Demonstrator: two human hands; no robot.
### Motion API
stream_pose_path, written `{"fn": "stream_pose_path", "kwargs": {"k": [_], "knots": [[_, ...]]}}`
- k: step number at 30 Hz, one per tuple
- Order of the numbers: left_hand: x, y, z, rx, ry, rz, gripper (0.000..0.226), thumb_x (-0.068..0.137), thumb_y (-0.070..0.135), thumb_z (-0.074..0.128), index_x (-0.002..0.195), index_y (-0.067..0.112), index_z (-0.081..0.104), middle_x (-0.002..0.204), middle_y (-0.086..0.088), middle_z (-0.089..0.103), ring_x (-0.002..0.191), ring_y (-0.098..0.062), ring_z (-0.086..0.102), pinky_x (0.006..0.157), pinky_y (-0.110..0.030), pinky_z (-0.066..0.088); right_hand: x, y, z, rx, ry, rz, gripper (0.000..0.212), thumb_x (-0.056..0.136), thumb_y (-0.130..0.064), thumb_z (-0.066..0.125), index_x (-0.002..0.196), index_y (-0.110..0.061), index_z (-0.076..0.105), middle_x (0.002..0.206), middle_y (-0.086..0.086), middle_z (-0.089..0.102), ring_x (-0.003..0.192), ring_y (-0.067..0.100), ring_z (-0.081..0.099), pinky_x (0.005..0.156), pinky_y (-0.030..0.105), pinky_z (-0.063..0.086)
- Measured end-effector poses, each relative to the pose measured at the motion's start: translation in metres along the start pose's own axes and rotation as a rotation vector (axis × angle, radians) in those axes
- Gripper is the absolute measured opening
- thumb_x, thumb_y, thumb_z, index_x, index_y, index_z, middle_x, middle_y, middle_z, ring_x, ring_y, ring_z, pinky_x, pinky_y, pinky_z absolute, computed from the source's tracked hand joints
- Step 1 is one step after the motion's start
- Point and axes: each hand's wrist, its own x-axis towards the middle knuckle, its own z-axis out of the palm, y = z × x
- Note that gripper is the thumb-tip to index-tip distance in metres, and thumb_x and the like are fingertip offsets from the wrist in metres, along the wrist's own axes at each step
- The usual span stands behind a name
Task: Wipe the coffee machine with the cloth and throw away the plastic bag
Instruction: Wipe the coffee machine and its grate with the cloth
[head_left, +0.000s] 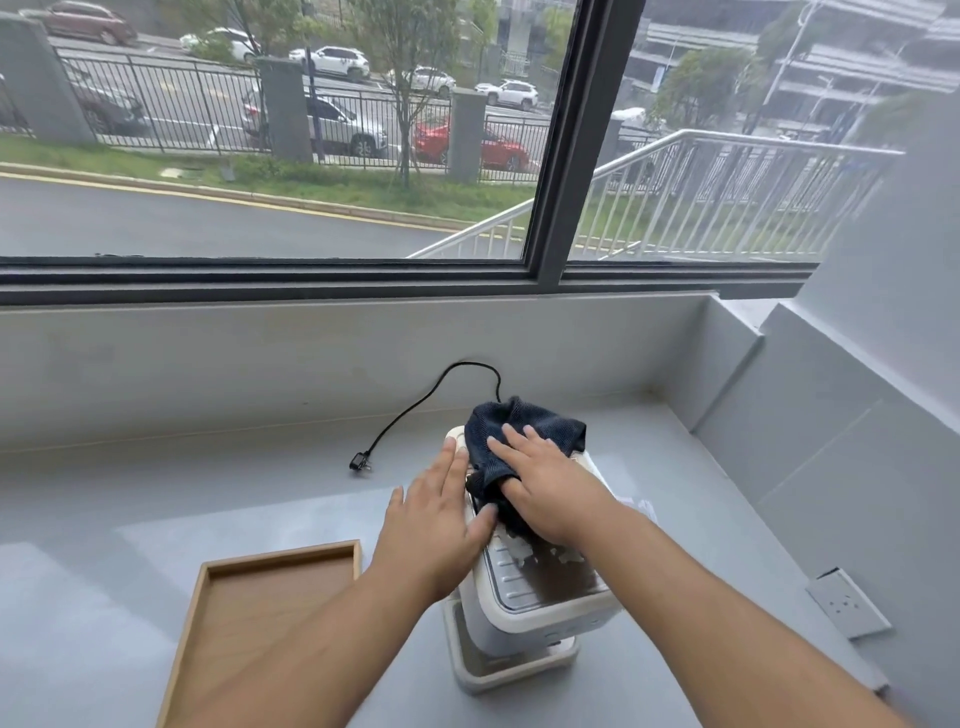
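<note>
A white coffee machine (524, 608) stands on the grey counter, seen from above. A dark blue cloth (519, 431) lies over its top rear part. My right hand (545, 483) presses flat on the cloth, thumb tucked under a fold of it. My left hand (441, 514) rests flat against the machine's left top edge, fingers apart, holding nothing. A bit of clear plastic bag (641, 506) shows just right of the machine, mostly hidden behind my right forearm.
An empty wooden tray (208, 597) lies on the counter left of the machine. The machine's black cord and plug (359, 462) trail to the back left. A wall socket plate (847, 603) sits at right. A window ledge and corner wall bound the counter.
</note>
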Motion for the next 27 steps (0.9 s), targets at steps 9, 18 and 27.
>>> {"fn": "stream_pose_path", "kwargs": {"k": [9, 18, 27], "knots": [[0.001, -0.002, -0.01, 0.138, 0.007, -0.002, 0.078, 0.098, 0.073, 0.015, 0.166, 0.035, 0.005, 0.175, 0.015, -0.002, 0.152, -0.019, 0.028, 0.124, -0.048, 0.021, -0.019, 0.002, 0.006, 0.124, 0.041, -0.07, 0.055, 0.105, -0.03, 0.036, 0.159, -0.035, 0.039, 0.174, -0.006, 0.017, 0.161, 0.017, 0.006, 0.127, 0.03, -0.001], [0.014, 0.013, -0.028, 0.302, 0.003, 0.007, 0.089, 0.086, 0.081, 0.019, 0.152, 0.025, 0.039, 0.165, 0.005, 0.035, 0.141, -0.021, 0.042, 0.113, -0.041, 0.034, -0.03, 0.016, -0.011, 0.108, -0.032, -0.185, 0.05, 0.107, -0.028, 0.04, 0.156, -0.034, 0.045, 0.174, -0.01, 0.018, 0.161, 0.014, 0.006, 0.124, 0.024, -0.002], [0.009, 0.018, -0.015, 0.198, 0.035, -0.055, 0.067, 0.105, 0.062, 0.021, 0.163, 0.027, 0.023, 0.172, 0.007, 0.022, 0.148, -0.017, 0.036, 0.119, -0.039, 0.03, -0.043, 0.009, 0.004, 0.035, -0.016, -0.153, 0.058, 0.105, -0.029, 0.038, 0.162, -0.037, 0.03, 0.176, -0.004, 0.009, 0.161, 0.023, 0.003, 0.13, 0.039, 0.0]]}}
